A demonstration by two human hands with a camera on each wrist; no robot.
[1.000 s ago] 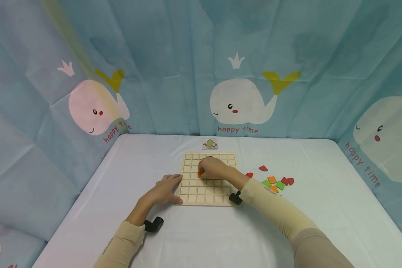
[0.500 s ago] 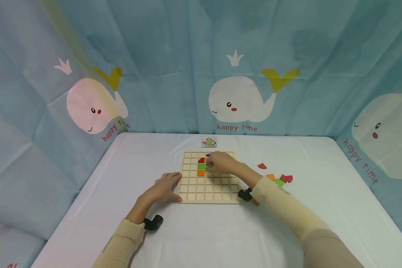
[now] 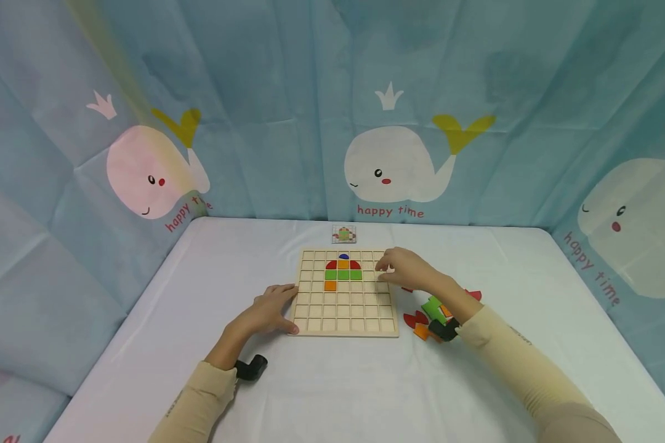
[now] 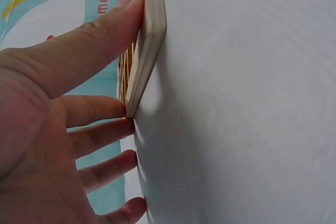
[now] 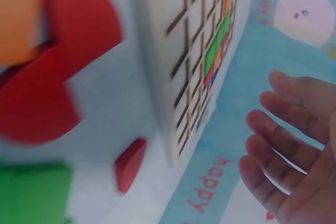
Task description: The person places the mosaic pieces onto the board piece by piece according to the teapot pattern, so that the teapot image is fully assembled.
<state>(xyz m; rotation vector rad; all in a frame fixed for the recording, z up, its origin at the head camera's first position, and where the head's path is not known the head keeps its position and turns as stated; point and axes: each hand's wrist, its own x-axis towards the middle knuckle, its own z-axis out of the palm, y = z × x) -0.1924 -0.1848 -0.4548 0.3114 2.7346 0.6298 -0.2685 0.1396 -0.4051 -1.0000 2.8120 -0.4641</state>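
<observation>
A square wooden grid board (image 3: 344, 311) lies on the table. Set in its cells are a blue half-round tile (image 3: 344, 256), an orange square (image 3: 343, 264) between two red quarter-round tiles (image 3: 331, 266), a row of green squares (image 3: 343, 275), and another orange square (image 3: 330, 286) below the row's left end. My left hand (image 3: 270, 309) rests at the board's left edge, its thumb (image 4: 100, 43) on the frame near the front corner and its fingers extended along the side. Over the board's right edge hovers my right hand (image 3: 407, 269), fingers loosely bent and apart, nothing between them (image 5: 299, 140).
Loose red, green and orange tiles (image 3: 433, 309) lie right of the board, partly under my right wrist and its black camera (image 3: 444, 330). A small patterned picture card (image 3: 344, 234) lies behind the board. A blue whale-print curtain (image 3: 288, 154) borders the table.
My right hand has left the tiles in the middle of the board and moved right to its edge, uncovering the green row and right red tile. The left hand stays at the board's edge.
</observation>
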